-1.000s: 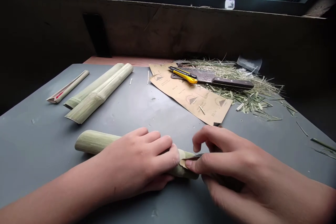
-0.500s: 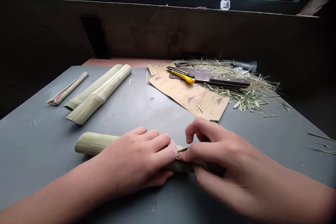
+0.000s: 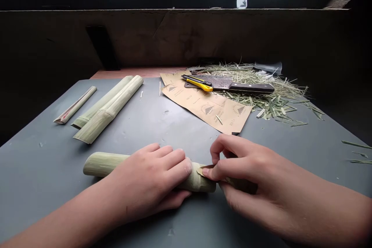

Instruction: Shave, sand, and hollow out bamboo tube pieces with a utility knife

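A split length of pale green bamboo (image 3: 106, 163) lies crosswise on the grey table in front of me, rounded side up. My left hand (image 3: 161, 176) is wrapped over its middle and presses it down. Between the fingers and thumb of my right hand (image 3: 244, 178) is a piece of sandpaper (image 3: 201, 171), brown on the back. Its edge touches the bamboo near the right end, by the node. Most of the sandpaper is hidden under my right fingers.
Two split bamboo pieces (image 3: 109, 114) and a narrow rolled strip (image 3: 76, 105) lie at left. Behind are printed sandpaper sheets (image 3: 200, 104), a yellow utility knife (image 3: 203, 84), a cleaver (image 3: 251, 87) and a heap of bamboo shavings (image 3: 276, 104). A wall and window stand beyond.
My right hand has shifted slightly right with the sandpaper, uncovering the bamboo's right end and node. My left hand keeps its grip. The whole view has tilted a little.
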The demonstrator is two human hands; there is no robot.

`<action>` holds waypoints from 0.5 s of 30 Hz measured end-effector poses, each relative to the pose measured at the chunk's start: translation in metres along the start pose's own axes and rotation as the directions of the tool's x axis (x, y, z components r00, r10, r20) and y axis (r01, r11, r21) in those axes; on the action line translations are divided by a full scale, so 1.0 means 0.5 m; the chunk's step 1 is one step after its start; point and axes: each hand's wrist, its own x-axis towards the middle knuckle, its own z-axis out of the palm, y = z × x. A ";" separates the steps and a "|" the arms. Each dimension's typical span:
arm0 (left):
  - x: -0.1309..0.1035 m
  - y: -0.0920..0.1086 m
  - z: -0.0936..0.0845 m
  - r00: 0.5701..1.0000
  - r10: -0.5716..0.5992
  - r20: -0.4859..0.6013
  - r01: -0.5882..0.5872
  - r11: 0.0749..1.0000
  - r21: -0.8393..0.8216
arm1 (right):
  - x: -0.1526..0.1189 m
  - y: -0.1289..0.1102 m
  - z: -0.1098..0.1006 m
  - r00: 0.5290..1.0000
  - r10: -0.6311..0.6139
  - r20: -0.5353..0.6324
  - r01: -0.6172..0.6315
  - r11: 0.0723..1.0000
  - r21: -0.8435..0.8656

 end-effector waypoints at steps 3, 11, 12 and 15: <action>0.002 0.000 -0.001 1.000 0.009 -0.001 -0.009 1.000 -0.001 | 0.003 0.001 0.000 1.000 -0.005 -0.012 0.005 1.000 -0.003; 0.002 0.000 -0.002 1.000 0.001 0.004 -0.001 1.000 -0.011 | -0.006 0.004 0.005 1.000 -0.020 -0.018 0.020 0.999 -0.026; 0.001 0.000 -0.001 1.000 0.003 0.008 -0.003 1.000 -0.009 | -0.007 0.005 0.007 0.999 -0.033 -0.035 0.032 0.999 -0.029; 0.000 0.000 0.000 1.000 0.005 -0.002 -0.005 1.000 -0.015 | -0.010 0.007 0.014 0.993 -0.102 -0.067 0.099 0.994 -0.043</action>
